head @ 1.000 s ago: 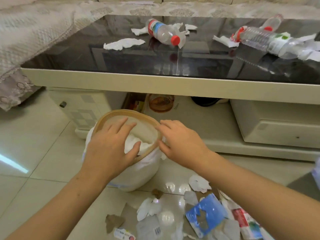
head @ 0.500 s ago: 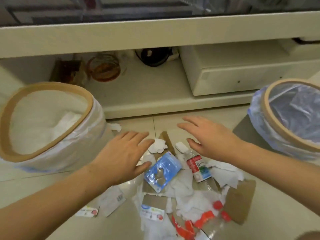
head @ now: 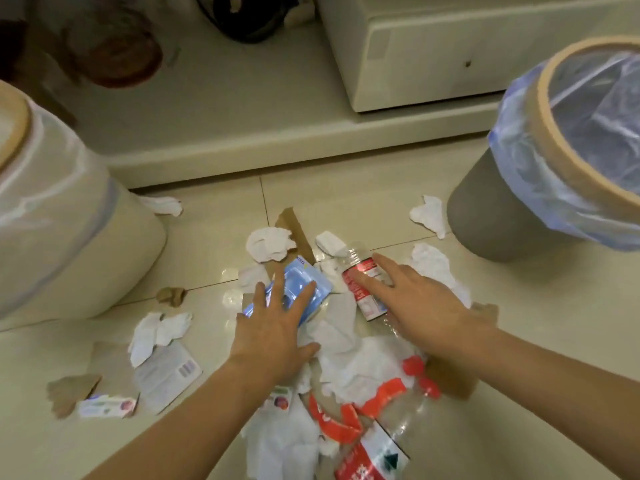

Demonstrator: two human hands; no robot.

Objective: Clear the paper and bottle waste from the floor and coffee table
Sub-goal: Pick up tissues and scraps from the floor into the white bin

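From the head view, both hands reach down over a heap of litter on the tiled floor (head: 346,202). The left hand (head: 273,327) lies flat with its fingers (head: 304,294) spread wide over a blue blister pack (head: 304,289), gripping nothing. The right hand (head: 415,306) is also spread wide, its fingers touching a clear plastic bottle with a red label (head: 363,289) that lies on its side just beside the blue pack. Crumpled white paper (head: 349,362) and brown cardboard scraps (head: 294,226) lie around and under both hands. A second crushed bottle with red caps and label (head: 388,420) lies nearer the camera. A cream bin with a white liner (head: 69,237) stands at the left, and a grey bin with a blue liner (head: 512,202) at the right, both well apart from the hands
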